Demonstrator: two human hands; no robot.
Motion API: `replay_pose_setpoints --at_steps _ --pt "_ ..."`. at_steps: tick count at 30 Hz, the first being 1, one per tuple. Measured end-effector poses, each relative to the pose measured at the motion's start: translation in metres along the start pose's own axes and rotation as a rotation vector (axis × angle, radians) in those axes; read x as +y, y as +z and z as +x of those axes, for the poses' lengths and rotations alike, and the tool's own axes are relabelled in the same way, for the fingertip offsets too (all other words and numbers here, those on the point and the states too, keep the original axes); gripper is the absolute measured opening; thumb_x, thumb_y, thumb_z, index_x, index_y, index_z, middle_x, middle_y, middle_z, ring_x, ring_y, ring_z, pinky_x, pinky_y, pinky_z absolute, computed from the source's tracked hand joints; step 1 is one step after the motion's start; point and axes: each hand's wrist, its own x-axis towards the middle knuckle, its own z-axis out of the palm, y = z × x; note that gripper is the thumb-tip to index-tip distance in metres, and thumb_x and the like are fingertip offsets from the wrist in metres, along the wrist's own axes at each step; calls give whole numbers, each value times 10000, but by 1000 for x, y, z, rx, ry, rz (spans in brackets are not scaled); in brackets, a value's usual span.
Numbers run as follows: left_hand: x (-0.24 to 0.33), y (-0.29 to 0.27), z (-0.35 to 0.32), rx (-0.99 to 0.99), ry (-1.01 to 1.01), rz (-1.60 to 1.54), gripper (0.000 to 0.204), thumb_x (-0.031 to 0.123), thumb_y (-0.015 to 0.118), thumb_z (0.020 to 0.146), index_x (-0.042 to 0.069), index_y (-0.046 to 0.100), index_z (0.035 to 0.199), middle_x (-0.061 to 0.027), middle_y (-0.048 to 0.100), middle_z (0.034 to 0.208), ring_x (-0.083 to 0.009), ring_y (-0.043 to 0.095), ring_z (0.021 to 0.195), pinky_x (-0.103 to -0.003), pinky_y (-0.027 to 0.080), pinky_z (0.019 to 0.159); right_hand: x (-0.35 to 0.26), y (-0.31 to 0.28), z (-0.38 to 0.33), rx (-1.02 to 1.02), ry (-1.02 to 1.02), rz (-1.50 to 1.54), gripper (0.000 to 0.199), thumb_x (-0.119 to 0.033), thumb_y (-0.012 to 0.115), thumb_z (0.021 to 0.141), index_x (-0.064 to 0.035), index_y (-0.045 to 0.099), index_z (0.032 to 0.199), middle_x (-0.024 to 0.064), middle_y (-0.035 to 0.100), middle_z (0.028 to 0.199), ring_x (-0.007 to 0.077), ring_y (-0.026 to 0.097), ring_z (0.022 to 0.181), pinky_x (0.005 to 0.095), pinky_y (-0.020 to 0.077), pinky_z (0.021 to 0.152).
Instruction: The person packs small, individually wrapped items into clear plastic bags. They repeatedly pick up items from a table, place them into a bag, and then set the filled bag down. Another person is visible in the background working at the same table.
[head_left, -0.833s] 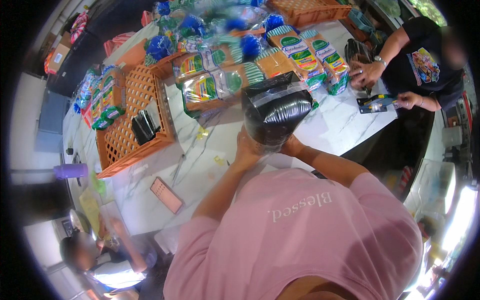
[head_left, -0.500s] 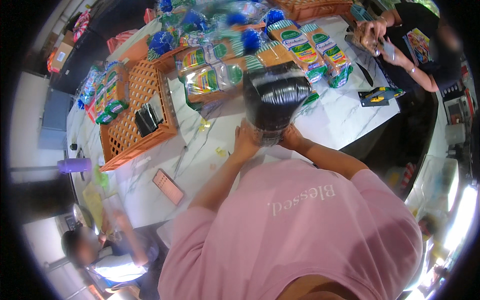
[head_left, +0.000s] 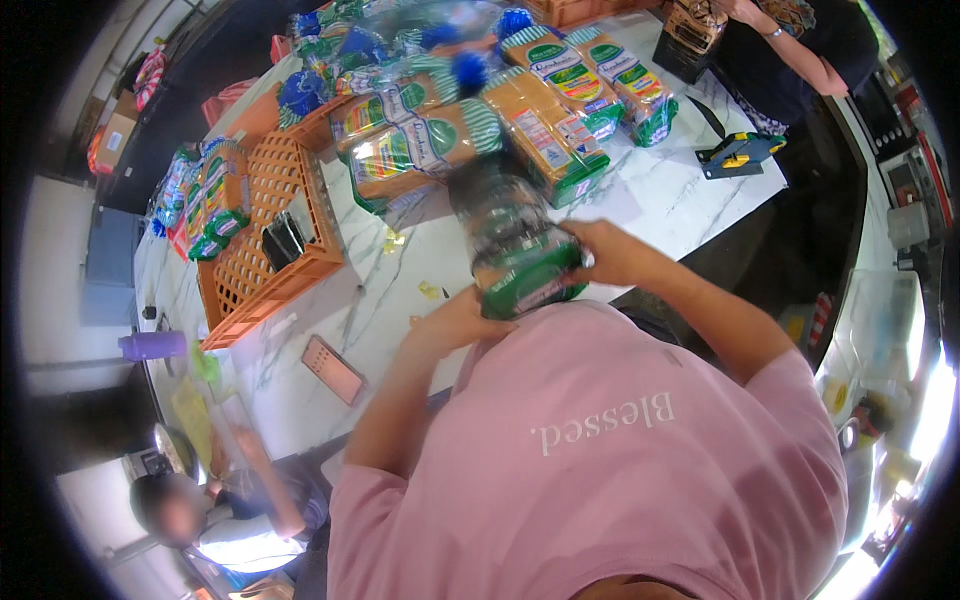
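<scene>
- The left hand (head_left: 455,325) presses against the near left end of a bagged loaf of bread (head_left: 515,245), with its fingers curled on the plastic wrap.
- The right hand (head_left: 610,250) grips the right side of the same loaf near its lower end, with the fingers wrapped onto the bag.
- The loaf is held above the near edge of the white marble table (head_left: 660,195), just in front of the person's chest. Its image is blurred.
- Behind the held loaf, several more bagged loaves (head_left: 545,125) lie side by side on the table.
- An orange plastic crate (head_left: 270,250) stands on the table to the left, with a small dark object inside it.
- A phone in a pink case (head_left: 335,368) lies flat on the table, near the left forearm.
- A blue and yellow tool (head_left: 738,155) lies on the far right of the table, well apart from both hands.
- Another person's arm (head_left: 790,45) reaches in at the top right.
</scene>
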Motion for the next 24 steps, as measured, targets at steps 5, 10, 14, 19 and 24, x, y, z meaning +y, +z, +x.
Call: replay_pose_setpoints --at_steps 5,10,14,19,24 --pt "74 -19 7 278 -75 -144 482 112 669 788 -23 462 1201 -99 585 980 -160 594 694 -284 502 520 -18 -34 40 278 27 -33 380 -140 784 633 4 564 907 165 624 812 278 608 779 368 470 691" --pt "94 -43 40 660 109 116 317 46 652 781 -15 490 1046 -94 571 787 -130 526 518 -252 400 369 -30 -40 79 559 -32 -301 409 -133 773 637 -12 533 946 174 604 806 339 599 794 408 477 706" --pt "112 -57 54 754 142 102 298 31 653 753 -7 475 990 -87 566 718 -117 527 534 -255 405 420 -61 -36 79 537 -503 -441 587 -144 776 624 -61 497 1134 161 563 1057 324 535 1039 418 437 854" --pt "96 -60 69 783 490 -46 287 27 629 772 20 487 1022 -80 577 798 -115 559 689 -246 442 548 -52 -28 71 130 -557 -529 699 -180 768 631 -120 476 1263 124 537 1203 300 462 1174 403 346 992" --pt "88 -27 46 620 977 850 256 14 631 751 40 545 991 -94 574 871 -241 574 855 -360 465 706 -42 -60 77 -72 -350 -148 787 -11 756 575 -96 461 1300 104 526 1267 277 465 1194 389 340 1017"
